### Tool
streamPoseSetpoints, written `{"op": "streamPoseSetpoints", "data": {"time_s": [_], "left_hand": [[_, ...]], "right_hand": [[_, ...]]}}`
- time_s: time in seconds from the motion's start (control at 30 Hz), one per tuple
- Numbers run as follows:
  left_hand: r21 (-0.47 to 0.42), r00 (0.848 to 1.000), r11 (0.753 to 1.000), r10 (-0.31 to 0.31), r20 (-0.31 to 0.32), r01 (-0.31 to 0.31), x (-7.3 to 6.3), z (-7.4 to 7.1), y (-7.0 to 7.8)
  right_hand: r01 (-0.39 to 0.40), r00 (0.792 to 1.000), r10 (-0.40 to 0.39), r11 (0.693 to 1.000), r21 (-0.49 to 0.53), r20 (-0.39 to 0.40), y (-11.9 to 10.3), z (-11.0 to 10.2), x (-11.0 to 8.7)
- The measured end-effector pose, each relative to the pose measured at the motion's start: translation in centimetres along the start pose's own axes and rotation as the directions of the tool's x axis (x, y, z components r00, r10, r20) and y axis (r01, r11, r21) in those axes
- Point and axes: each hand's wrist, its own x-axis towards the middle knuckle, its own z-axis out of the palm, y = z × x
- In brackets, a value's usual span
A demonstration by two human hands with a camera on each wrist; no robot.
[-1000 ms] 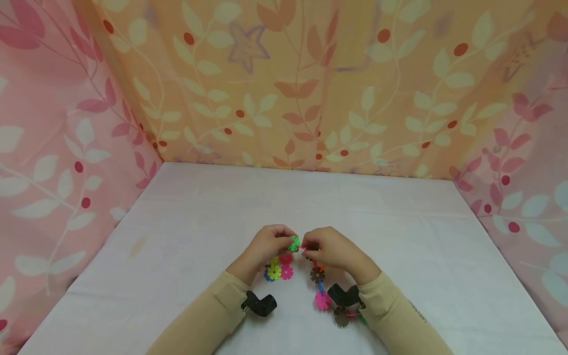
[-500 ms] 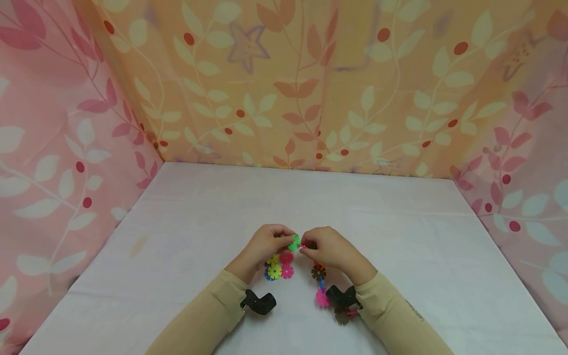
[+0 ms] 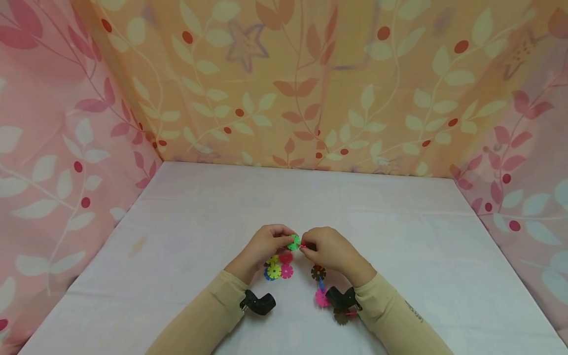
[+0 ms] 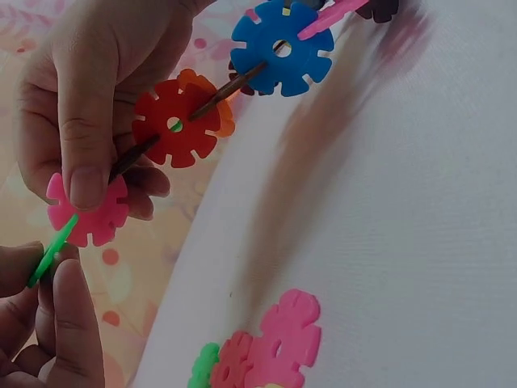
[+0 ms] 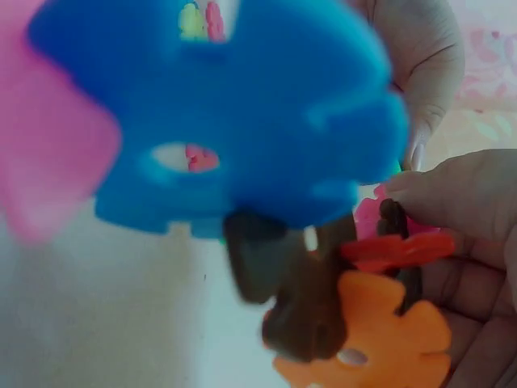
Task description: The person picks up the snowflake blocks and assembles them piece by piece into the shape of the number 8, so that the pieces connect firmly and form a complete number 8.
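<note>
My left hand (image 3: 268, 244) pinches a green notched snowflake disc (image 3: 294, 242) between thumb and fingers. The right hand (image 3: 337, 252) pinches a pink disc (image 4: 90, 212) whose edge meets the green one. In the left wrist view they cross at an angle; how deep the slots sit is unclear. From the pink disc a linked chain runs through brown pieces, a red disc (image 4: 175, 124), an orange disc (image 5: 371, 331) and a blue disc (image 4: 283, 47). Its lower part, with a brown disc (image 3: 318, 272) and another pink disc (image 3: 322, 298), hangs below my right hand.
Loose discs lie under the left hand: a yellow one (image 3: 274, 271), a pink one (image 3: 287, 271) and a red one (image 3: 286, 258) among them. Black wrist cameras jut inward from both sleeves. Patterned cloth walls surround the white tabletop (image 3: 222, 197).
My right hand has shifted slightly left, closer to the green disc. The chain below it moved a little, and its green end piece is now hidden by the sleeve.
</note>
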Motion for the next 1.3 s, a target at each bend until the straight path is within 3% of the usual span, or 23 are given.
{"op": "streamPoseSetpoints", "data": {"time_s": [0.2, 0.27, 0.33, 0.4, 0.47, 0.53, 0.63, 0.8, 0.87, 0.97, 1.0, 1.13, 1.3], "left_hand": [[0.005, 1.0, 1.0, -0.018, 0.021, 0.017, 0.1, -0.3, -0.1], [0.07, 1.0, 0.997, -0.022, 0.014, 0.021, 0.2, -0.6, -0.2], [0.2, 1.0, 0.98, -0.023, 0.018, 0.019, 0.1, -1.1, -0.2], [0.384, 0.998, 0.923, -0.026, 0.058, 0.001, 0.0, -1.4, -0.3], [0.538, 0.991, 0.843, -0.042, 0.127, -0.033, -0.2, -1.7, -0.5], [0.636, 0.98, 0.768, -0.058, 0.188, -0.076, -0.6, -1.6, -0.8], [0.697, 0.975, 0.708, -0.06, 0.215, -0.111, -1.2, -1.1, -1.1], [0.792, 0.976, 0.582, 0.016, 0.217, -0.186, -1.7, -0.1, -1.0], [0.812, 0.975, 0.548, 0.032, 0.22, -0.201, -1.7, 0.1, -0.9], [0.808, 0.975, 0.554, 0.033, 0.219, -0.2, -1.7, 0.2, -0.9], [0.799, 0.975, 0.567, 0.032, 0.221, -0.2, -1.7, 0.1, -0.9], [0.717, 0.983, 0.682, 0.015, 0.183, -0.144, -1.6, -0.4, -0.9], [0.568, 0.999, 0.822, 0.02, 0.048, -0.044, -1.0, -1.6, -0.5]], "right_hand": [[-0.029, 0.999, 0.029, 0.999, 0.033, 0.021, 0.1, 0.2, 0.2], [-0.039, 0.999, 0.038, 0.998, 0.039, 0.029, 0.1, 0.2, 0.2], [-0.043, 0.999, 0.042, 0.998, 0.038, 0.035, 0.2, 0.3, 0.2], [-0.053, 0.998, 0.052, 0.998, 0.037, 0.038, 0.1, 0.3, 0.2], [-0.071, 0.997, 0.07, 0.997, 0.035, 0.041, 0.1, 0.2, 0.2], [-0.097, 0.995, 0.095, 0.995, 0.035, 0.042, 0.0, 0.2, 0.1], [-0.133, 0.99, 0.131, 0.99, 0.041, 0.045, 0.0, 0.1, 0.1], [-0.183, 0.981, 0.177, 0.978, 0.097, 0.076, 0.0, 0.0, 0.2], [-0.199, 0.977, 0.187, 0.972, 0.125, 0.097, 0.0, -0.1, 0.2], [-0.2, 0.976, 0.184, 0.969, 0.143, 0.118, 0.1, -0.1, 0.2], [-0.2, 0.975, 0.183, 0.969, 0.143, 0.122, 0.1, -0.1, 0.2], [-0.187, 0.978, 0.173, 0.975, 0.12, 0.121, 0.2, 0.0, 0.2], [-0.179, 0.98, 0.168, 0.979, 0.102, 0.106, 0.3, 0.2, 0.2]]}}
